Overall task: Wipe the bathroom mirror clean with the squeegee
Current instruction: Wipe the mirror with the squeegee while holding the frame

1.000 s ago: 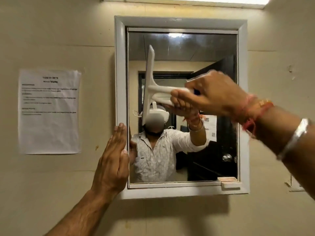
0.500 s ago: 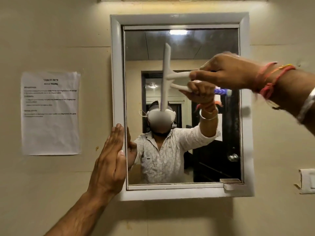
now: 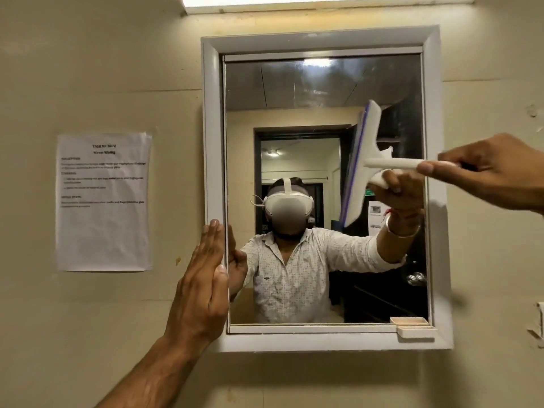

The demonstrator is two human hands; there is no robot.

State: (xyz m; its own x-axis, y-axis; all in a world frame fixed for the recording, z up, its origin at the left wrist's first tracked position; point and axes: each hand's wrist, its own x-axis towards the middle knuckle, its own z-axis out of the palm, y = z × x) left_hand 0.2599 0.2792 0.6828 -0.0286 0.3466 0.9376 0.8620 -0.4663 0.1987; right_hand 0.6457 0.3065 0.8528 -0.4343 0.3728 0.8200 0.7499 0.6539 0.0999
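Observation:
The bathroom mirror (image 3: 294, 92) hangs on the wall in a white frame (image 3: 212, 128). A white squeegee (image 3: 360, 163) with a blue rubber edge stands nearly upright against the right part of the glass. My right hand (image 3: 488, 172) grips its handle out past the frame's right side. My left hand (image 3: 203, 287) lies flat, fingers together and pointing up, against the lower left side of the frame. The glass reflects a person in a patterned shirt wearing a white headset.
A printed paper sheet (image 3: 103, 201) is stuck to the beige wall left of the mirror. A small white latch block (image 3: 415, 331) sits at the frame's lower right corner. A light strip (image 3: 323, 0) runs above. A white fitting (image 3: 539, 322) shows at the right edge.
My right hand has drawn the squeegee rightward across the glass, from the left part through the middle to the right part. My left hand has stayed on the frame.

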